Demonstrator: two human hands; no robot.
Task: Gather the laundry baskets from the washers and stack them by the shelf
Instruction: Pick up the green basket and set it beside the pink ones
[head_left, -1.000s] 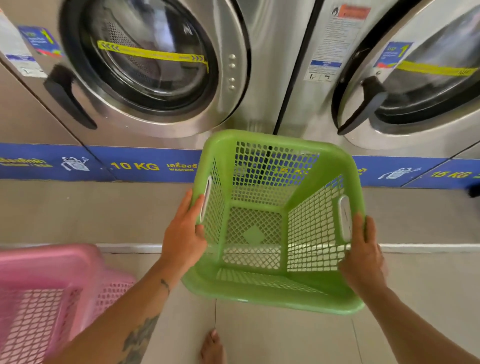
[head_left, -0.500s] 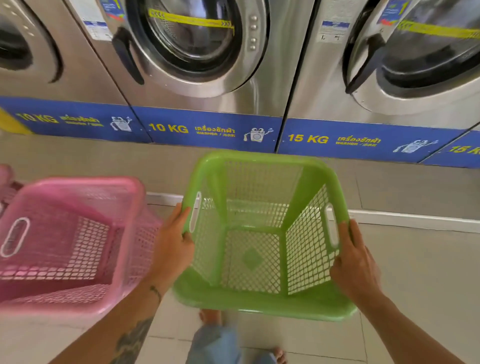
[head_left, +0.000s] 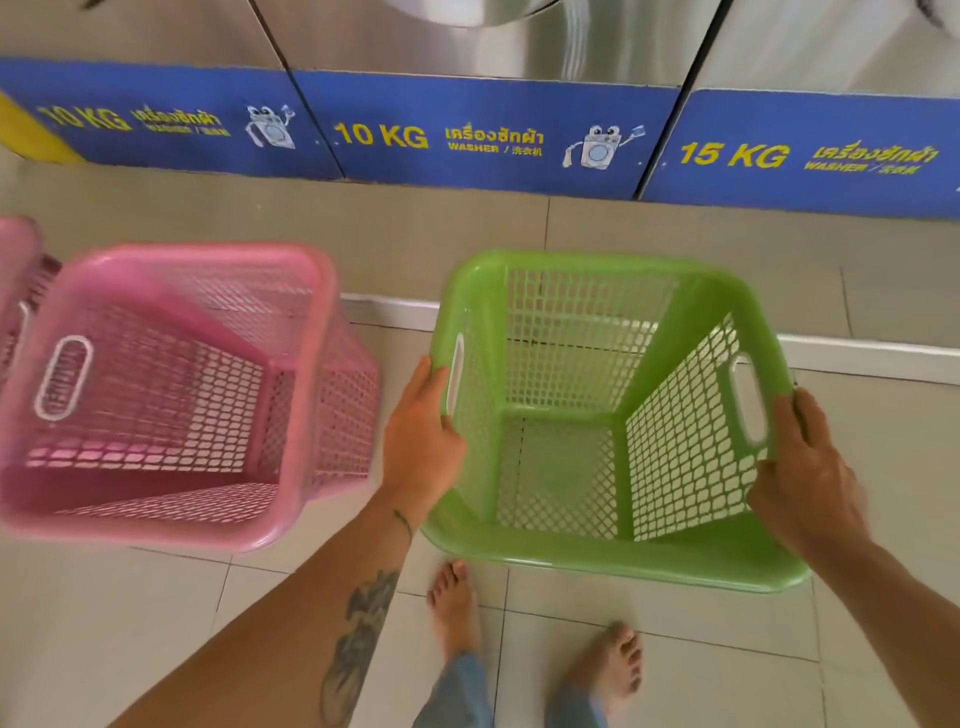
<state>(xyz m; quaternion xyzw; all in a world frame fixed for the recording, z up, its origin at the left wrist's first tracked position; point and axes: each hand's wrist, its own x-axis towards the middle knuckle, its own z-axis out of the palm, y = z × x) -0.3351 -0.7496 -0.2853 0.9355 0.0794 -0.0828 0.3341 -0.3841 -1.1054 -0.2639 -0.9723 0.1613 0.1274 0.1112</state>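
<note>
Green basket (head_left: 613, 415): square, mesh-walled plastic laundry basket, empty, carried upright above the floor in front of the washers, well apart from them.
Left hand (head_left: 423, 441): wrapped over the green basket's left rim beside the white-edged handle slot; fingers curled around the outer wall, thumb lying along the rim.
Right hand (head_left: 802, 473): clasped on the right rim just beside the opposite handle slot; fingers folded over the outside, mostly hidden behind the wall.
Pink basket (head_left: 171, 395): same pattern, empty, standing on the floor just left of the green one, blurred; a further pink rim shows at the far left edge, too cropped to describe.
Washers (head_left: 483, 130): steel fronts with blue base panels marked 10 KG, 10 KG and 15 KG along the top of the view.
Floor (head_left: 883, 649): pale tiles, with a raised step before the machines; bare feet visible below the basket.
Shelf: not in view.
Handling, weight: judged light, since it is thin openwork plastic with nothing inside.
Handling, stiffness: likely springy; the mesh walls may flex under a squeeze, the rolled rim is the firmest part.
Handling, surface: smooth plastic, possibly slippery on the rim.
Best hold: the two handle slots on opposite sides, or the rim next to them, as held now.
Stacking: tapered walls suggest it will nest inside the pink basket if lowered squarely.
</note>
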